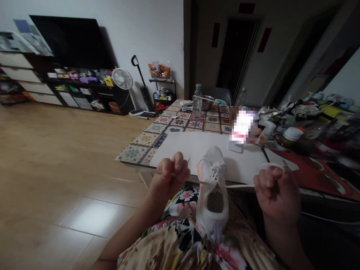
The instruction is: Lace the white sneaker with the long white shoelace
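Note:
A white sneaker (213,213) with an orange patch on its side rests between my lap and the table edge, toe pointing away from me. Its upper lace rows are threaded across the tongue. To the left of the shoe, my left hand (173,170) is closed on one end of the white shoelace. My right hand (277,191) is closed on the other end, well off to the right. The right-hand stretch of shoelace (240,185) runs taut and nearly level from the shoe. Both hands are raised about level with the table edge.
A white board (180,144) lies on the patterned table (135,148). Beyond it stand a water bottle (197,103) and a metal bowl (207,103). A lit, pixelated phone screen (242,126) is propped on a stand. Jars and a white tub (291,137) crowd the right side.

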`<state>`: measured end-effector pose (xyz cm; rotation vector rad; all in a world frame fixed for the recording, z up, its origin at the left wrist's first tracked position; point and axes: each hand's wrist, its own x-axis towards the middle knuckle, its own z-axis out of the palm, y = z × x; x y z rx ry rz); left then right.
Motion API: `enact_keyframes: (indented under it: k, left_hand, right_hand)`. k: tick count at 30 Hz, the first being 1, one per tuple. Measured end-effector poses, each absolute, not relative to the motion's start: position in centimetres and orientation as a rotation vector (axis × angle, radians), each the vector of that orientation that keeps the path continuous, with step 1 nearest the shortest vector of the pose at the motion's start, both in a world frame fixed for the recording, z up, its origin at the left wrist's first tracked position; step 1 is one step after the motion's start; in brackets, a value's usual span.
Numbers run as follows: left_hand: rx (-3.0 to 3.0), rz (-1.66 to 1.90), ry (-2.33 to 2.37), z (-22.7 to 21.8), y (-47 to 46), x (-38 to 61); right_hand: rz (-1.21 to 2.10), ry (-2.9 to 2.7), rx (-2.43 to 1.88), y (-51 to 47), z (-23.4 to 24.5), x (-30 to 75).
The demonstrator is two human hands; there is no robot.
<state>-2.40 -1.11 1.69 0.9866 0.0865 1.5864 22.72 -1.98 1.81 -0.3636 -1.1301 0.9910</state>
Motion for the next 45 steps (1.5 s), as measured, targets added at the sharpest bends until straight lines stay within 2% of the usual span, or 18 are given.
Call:
enact_keyframes:
  k: [3,6,8,10,18,26,32,40,45]
  left_hand:
    - [1.243,1.349,0.248,1.7,-1.7,-2.2]
    - [1.352,1.005,0.482,1.7,-2.2,-1.4]
    - [1.330,0.953,0.520,1.6,-2.3,-0.7]
    - [1.323,1.001,0.539,1.5,-2.3,-0.1]
    - [1.177,1.147,0.441,0.7,-2.4,1.0]
    - [1.129,1.155,0.379,0.7,-2.3,1.4]
    - [1.539,1.385,0.504,0.6,-2.3,1.2]
    - [1.870,1.379,0.364,0.7,-2.6,0.6]
    - [1.836,1.405,0.502,0.8,-2.7,0.7]
  right_hand:
    - [0.687,-1.245,-0.540,-2.0,1.0,22.2]
    - [0.252,-1.699,-0.675,-2.5,0.3,21.2]
    - [0.020,-2.014,-0.598,-2.8,0.2,20.6]
    - [-0.076,-2.155,-0.491,-2.9,0.3,20.2]
    - [-0.001,-2.126,-0.476,-3.0,0.8,19.4]
    - [-0.079,-2.052,-0.476,-3.4,1.4,19.2]
    - [-0.106,-1.996,-0.511,-3.6,1.4,19.2]
    - [0.302,-1.815,-0.662,-3.7,0.4,18.5]
    - [0.310,-1.915,-0.640,-3.4,0.7,18.7]
